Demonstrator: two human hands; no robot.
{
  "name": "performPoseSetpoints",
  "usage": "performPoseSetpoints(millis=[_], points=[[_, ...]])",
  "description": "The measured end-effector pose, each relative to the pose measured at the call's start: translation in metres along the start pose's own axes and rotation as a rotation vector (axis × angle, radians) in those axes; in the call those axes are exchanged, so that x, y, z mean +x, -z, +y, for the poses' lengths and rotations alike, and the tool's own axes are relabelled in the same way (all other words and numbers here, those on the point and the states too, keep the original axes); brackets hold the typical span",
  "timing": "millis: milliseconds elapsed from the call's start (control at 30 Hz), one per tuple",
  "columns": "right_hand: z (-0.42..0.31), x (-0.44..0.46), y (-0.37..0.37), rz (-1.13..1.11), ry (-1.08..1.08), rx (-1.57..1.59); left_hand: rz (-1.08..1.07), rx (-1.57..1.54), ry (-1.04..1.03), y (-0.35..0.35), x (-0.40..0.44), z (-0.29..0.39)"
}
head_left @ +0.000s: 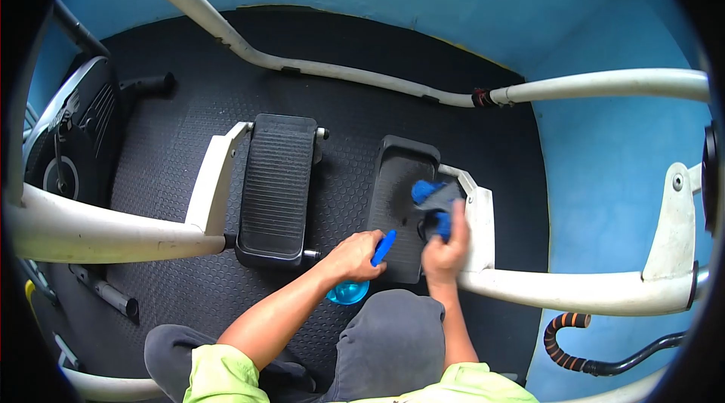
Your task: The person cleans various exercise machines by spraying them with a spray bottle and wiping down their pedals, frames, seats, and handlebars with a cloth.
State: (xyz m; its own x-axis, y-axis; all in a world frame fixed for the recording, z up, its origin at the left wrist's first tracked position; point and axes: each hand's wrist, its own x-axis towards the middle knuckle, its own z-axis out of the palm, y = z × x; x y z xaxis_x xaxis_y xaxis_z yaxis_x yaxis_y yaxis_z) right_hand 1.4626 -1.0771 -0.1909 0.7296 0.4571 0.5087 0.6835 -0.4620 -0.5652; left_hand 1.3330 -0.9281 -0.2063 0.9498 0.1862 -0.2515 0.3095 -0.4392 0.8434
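Note:
My left hand (353,258) is wrapped round a spray bottle with a blue nozzle (384,247) and a translucent blue body (348,293). My right hand (445,249) holds a blue and grey cloth (438,200), blurred by motion, above the right black pedal (394,210) near its white bracket (481,231). Some dark wet-looking spots show on that pedal. To the left lies a second ribbed black pedal (277,188), touched by neither hand.
White machine tubes (106,229) run in from the left and right (574,290), and a long white rail (355,80) crosses behind the pedals. An exercise bike (79,131) stands at the left. A curved orange-striped handle (559,346) is at the lower right.

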Motion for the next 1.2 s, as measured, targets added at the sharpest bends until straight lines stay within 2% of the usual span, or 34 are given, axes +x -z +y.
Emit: performPoseSetpoints(millis=[67, 133, 200, 233, 267, 333, 400, 433, 467, 533, 567, 667, 733, 800, 867, 933, 967, 1000, 1067, 1133, 1167, 1200], points=[[0.014, -0.007, -0.032, -0.471, -0.001, -0.281, -0.004, 0.013, -0.080, -0.010, 0.000, -0.015], [0.037, -0.035, -0.065, -0.674, 0.183, -0.459, 0.013, 0.007, -0.158, -0.028, -0.003, -0.030], [0.046, -0.024, -0.077, -0.692, 0.193, -0.418, -0.144, 0.085, -0.091, -0.036, -0.004, -0.036], [0.052, -0.011, -0.082, -0.582, 0.068, -0.473, -0.129, 0.180, -0.151, -0.050, -0.009, -0.047], [0.056, 0.002, -0.087, -0.474, -0.060, -0.523, -0.249, 0.208, -0.094, -0.047, -0.011, -0.037], [0.047, 0.036, -0.101, -0.437, -0.225, -0.523, -0.329, 0.189, -0.056, -0.045, -0.014, -0.025], [0.024, 0.041, -0.105, -0.547, -0.199, -0.528, -0.366, 0.182, -0.021, -0.045, -0.014, -0.024], [0.023, 0.036, -0.103, -0.633, -0.090, -0.568, -0.394, 0.172, 0.007, -0.045, -0.011, -0.021], [0.024, 0.027, -0.099, -0.725, 0.114, -0.567, -0.387, 0.170, -0.004, -0.043, -0.008, -0.020], [0.023, 0.008, -0.091, -0.798, 0.312, -0.325, -0.461, 0.188, 0.018, -0.042, -0.003, -0.020], [0.028, 0.010, -0.094, -0.804, 0.322, -0.333, -0.453, 0.178, 0.014, -0.043, -0.001, -0.018], [0.047, 0.024, -0.134, -0.336, 0.168, -0.389, -0.527, 0.318, -0.016, -0.041, -0.001, -0.016], [0.051, 0.040, -0.156, -0.191, 0.082, -0.472, -0.492, 0.321, -0.006, -0.050, -0.010, -0.024], [0.052, 0.040, -0.147, -0.262, 0.143, -0.444, -0.411, 0.306, -0.087, -0.045, -0.011, -0.021], [0.052, 0.053, -0.133, -0.319, 0.224, -0.437, -0.428, 0.260, -0.042, -0.040, -0.011, -0.023], [0.048, 0.062, -0.121, -0.362, -0.089, -0.543, -0.387, 0.193, -0.026, -0.049, -0.011, -0.033], [0.052, 0.064, -0.128, -0.259, -0.254, -0.605, -0.362, 0.176, -0.004, -0.047, -0.013, -0.028], [0.048, 0.064, -0.144, -0.124, -0.233, -0.751, -0.359, 0.180, 0.004, -0.041, -0.016, -0.026], [0.027, 0.058, -0.145, -0.235, -0.221, -0.628, -0.333, 0.129, -0.073, -0.028, -0.025, -0.019], [0.047, 0.041, -0.144, -0.392, 0.178, -0.469, -0.318, 0.113, -0.137, -0.040, -0.021, -0.037], [0.052, 0.027, -0.147, -0.271, 0.369, -0.330, -0.319, 0.107, -0.111, -0.046, -0.018, -0.040], [0.044, 0.017, -0.143, -0.359, 0.371, -0.260, -0.314, 0.099, -0.080, -0.049, -0.015, -0.040]])
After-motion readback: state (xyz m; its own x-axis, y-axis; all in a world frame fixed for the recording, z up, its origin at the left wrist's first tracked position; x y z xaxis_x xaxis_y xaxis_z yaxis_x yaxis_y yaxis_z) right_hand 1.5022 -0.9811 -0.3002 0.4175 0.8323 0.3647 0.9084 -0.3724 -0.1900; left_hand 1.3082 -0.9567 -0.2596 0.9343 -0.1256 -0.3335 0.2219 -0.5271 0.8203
